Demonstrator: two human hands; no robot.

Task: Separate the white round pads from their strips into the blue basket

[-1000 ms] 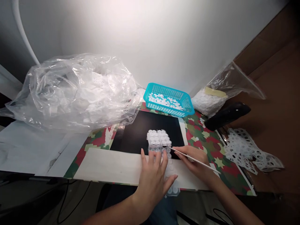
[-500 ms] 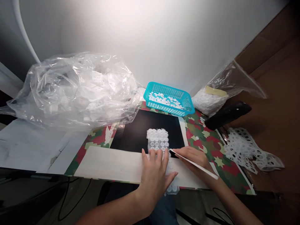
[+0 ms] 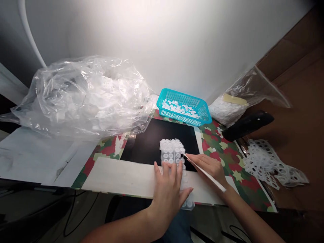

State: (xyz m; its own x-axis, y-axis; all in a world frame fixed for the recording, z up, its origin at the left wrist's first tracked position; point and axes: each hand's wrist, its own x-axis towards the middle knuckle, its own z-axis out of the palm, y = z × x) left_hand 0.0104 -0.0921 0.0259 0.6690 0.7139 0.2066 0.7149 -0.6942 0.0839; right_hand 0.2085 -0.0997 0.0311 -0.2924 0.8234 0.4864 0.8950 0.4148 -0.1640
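A narrow translucent white sheet with rows of round cup-like pieces (image 3: 167, 148) lies on a black mat (image 3: 149, 138) and runs toward me past the table's front edge. My left hand (image 3: 168, 184) rests flat across it, fingers spread and pressing it down; the part underneath is hidden. My right hand (image 3: 209, 165) is closed around a slim white tweezers-like tool (image 3: 205, 173). The dark tip of this tool touches or hovers just at the right-hand rows, beside a round piece with a dark rim. Whether the tip grips anything is too small to tell.
Behind the mat stands a turquoise basket (image 3: 206, 118) with small white discs. A big clear plastic bag (image 3: 83, 98) fills the back left. At right are a bag of white pieces (image 3: 224, 109), a black object (image 3: 249, 125) and perforated white sheet scraps (image 3: 263, 162).
My right hand has moved slightly away from me along the sheet, and the tool has tilted more steeply. A dark-rimmed round piece now shows by its tip. My left hand stays in place.
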